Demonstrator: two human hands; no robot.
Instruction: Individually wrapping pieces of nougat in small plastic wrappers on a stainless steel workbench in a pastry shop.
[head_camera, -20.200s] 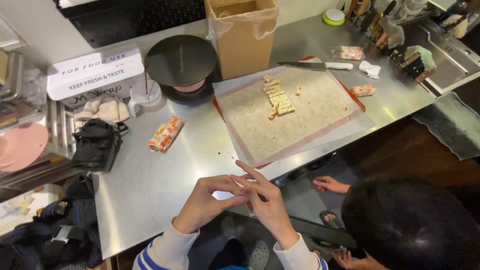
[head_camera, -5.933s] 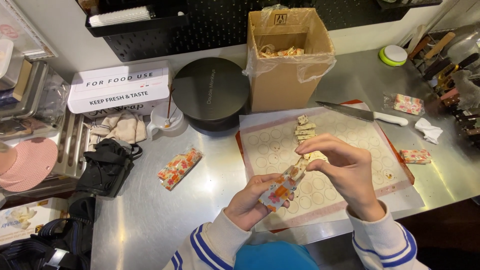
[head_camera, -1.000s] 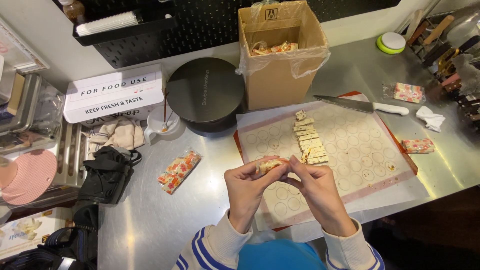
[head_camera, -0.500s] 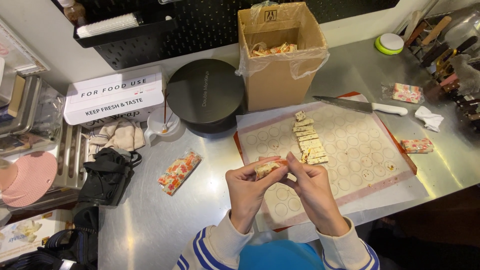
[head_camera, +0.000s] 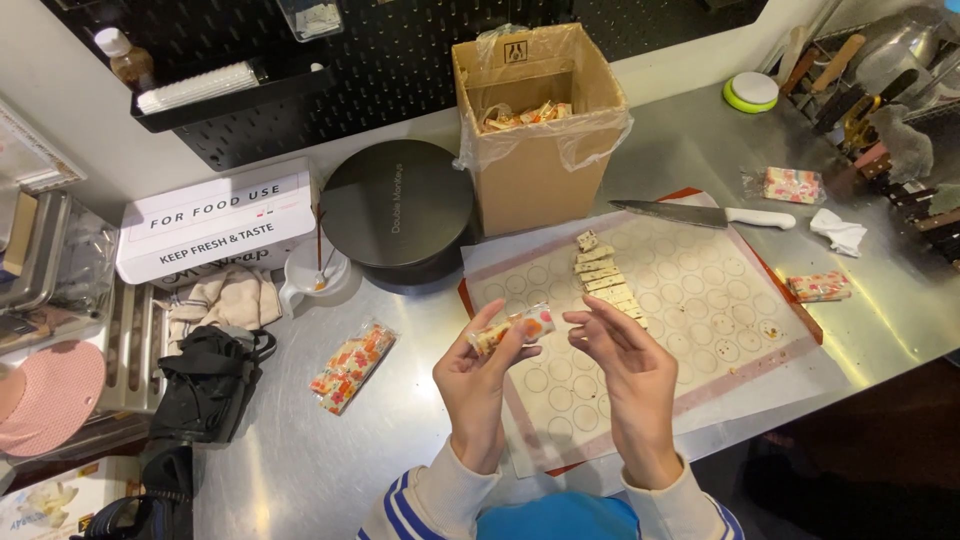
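where knife (head_camera: 700, 214) lies, steel counter (head_camera: 260, 470), pegboard (head_camera: 400, 60) behind

Wrapped candy (head_camera: 512, 328) — small, orange-patterned wrapper — held tilted above the mat.

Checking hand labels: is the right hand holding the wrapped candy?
No. The wrapped candy sits pinched in the left hand, while the right hand is open beside it with fingers spread, holding nothing.
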